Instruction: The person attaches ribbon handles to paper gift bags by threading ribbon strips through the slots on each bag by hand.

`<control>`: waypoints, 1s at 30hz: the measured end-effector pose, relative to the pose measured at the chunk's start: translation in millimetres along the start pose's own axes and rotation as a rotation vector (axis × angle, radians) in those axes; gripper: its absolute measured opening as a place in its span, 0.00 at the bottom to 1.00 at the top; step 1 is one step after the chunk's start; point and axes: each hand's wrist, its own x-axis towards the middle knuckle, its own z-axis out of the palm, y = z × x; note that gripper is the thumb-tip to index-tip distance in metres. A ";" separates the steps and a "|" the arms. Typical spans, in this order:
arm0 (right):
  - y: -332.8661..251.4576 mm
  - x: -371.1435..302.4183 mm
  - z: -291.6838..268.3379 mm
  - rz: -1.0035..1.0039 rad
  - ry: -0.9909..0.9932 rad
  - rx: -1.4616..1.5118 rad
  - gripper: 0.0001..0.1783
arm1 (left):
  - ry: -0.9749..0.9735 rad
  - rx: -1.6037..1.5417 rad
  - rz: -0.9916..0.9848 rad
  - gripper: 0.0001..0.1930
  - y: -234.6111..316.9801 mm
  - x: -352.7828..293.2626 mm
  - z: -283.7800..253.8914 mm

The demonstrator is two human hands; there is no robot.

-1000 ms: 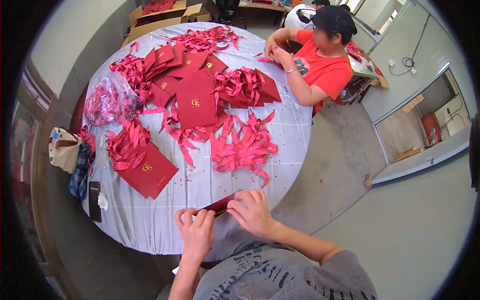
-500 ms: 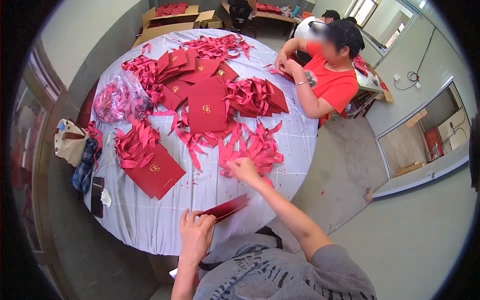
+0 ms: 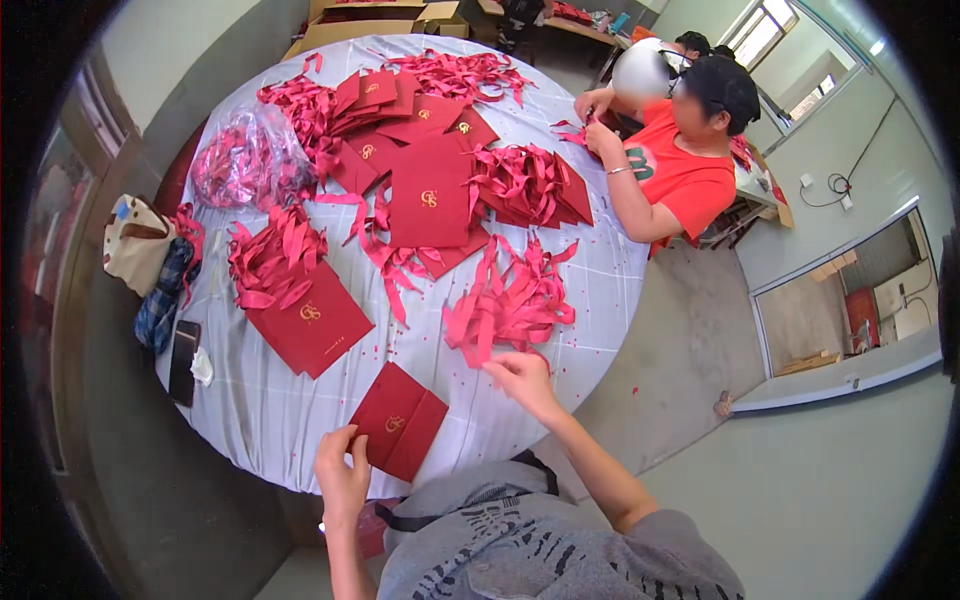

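My left hand (image 3: 343, 462) grips the left edge of a flat red paper bag (image 3: 408, 425) with a gold emblem and a crease across it. The bag lies tilted near the table's front edge. To its right, my right hand (image 3: 527, 385) pinches the end of a pink-red ribbon (image 3: 486, 340) at the near side of a loose ribbon pile (image 3: 530, 300). Left of that pile lies a stack of red bags (image 3: 318, 325), with bunched ribbons (image 3: 275, 255) over its upper end.
More red bags (image 3: 430, 205) and ribbons cover the far half of the round table (image 3: 600, 300). A clear plastic bag of ribbons (image 3: 250, 165) sits at left, above a phone (image 3: 184, 362) and crumpled tissue (image 3: 202, 366). A person in red (image 3: 690, 160) works at the right edge.
My left hand has moved left and turned the bag from edge-on to face-up. My right hand has drawn back from the ribbon pile toward me, pinching a ribbon end.
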 end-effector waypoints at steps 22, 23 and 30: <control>56.4 47.7 12.1 0.041 0.364 -0.355 0.08 | -0.075 -0.066 -0.031 0.07 -0.7 -5.6 13.1; 67.9 48.5 7.3 0.060 0.384 -0.282 0.08 | -0.089 -0.082 -0.035 0.07 1.8 -4.1 14.1; 31.6 33.0 -17.5 0.030 0.208 0.205 0.04 | -0.111 -0.161 -0.094 0.08 -3.6 -2.2 14.1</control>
